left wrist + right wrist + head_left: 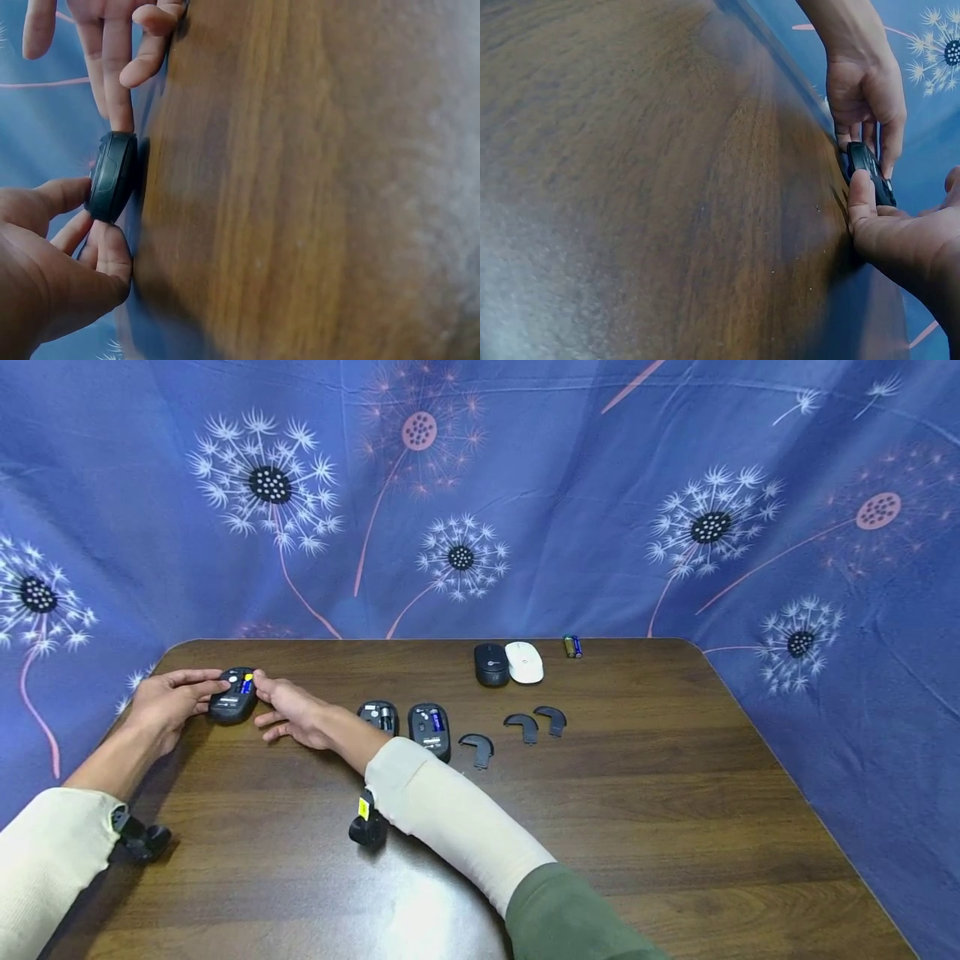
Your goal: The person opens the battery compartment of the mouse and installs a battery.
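Observation:
A dark computer mouse [232,696] lies bottom up at the table's far left, its battery bay uncovered and a blue battery [247,684] with a yellow end inside. My left hand [168,703] grips it by its left side; in the left wrist view, thumb and fingers of this hand [52,255] close around the mouse [112,176]. From the right, my right hand [296,710] touches the mouse's edge beside the battery with its extended fingertips, while its lower fingers stay off it. In the right wrist view, one right fingertip [861,195] overlaps the mouse's near side.
Two more upturned mice [430,732] with batteries showing lie near my right forearm. Several dark curved covers [477,749] are spread to their right. Farther back stand a black mouse [491,664] and a white mouse [524,662], with small batteries [572,647] near the table's back edge.

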Demonstrator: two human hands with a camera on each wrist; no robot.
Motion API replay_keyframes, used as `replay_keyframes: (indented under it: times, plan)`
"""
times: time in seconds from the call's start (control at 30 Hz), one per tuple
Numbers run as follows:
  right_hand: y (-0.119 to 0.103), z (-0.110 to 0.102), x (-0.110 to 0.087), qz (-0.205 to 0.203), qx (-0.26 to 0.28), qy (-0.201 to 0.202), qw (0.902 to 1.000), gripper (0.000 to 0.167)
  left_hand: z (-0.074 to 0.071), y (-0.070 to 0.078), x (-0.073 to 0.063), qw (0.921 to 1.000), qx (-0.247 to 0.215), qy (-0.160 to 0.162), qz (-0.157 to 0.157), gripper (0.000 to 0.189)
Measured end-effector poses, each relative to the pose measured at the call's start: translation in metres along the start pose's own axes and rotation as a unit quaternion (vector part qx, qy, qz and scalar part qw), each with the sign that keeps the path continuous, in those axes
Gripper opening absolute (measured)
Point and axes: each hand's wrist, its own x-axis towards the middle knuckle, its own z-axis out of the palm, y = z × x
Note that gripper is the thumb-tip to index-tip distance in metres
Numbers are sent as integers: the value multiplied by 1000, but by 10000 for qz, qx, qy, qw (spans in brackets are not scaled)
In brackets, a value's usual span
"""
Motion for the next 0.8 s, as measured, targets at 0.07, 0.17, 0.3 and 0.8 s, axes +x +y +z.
replay_keyframes:
  times: [0.07,0.17,0.3,0.8]
  plan:
    - [-1,0,1,6,-183,-60,9998,62,0,0,0,10000,73,65,-4,39]
    - [-1,1,1,6,-317,-123,9994,61,-1,-1,-1,9998,141,142,25,38]
    - [1,0,-1,-9,-374,-138,9992,58,1,-4,-1,9996,145,173,139,38]
    - [2,4,-12,-172,-467,189,9986,57,4,-3,0,9974,531,320,353,30]
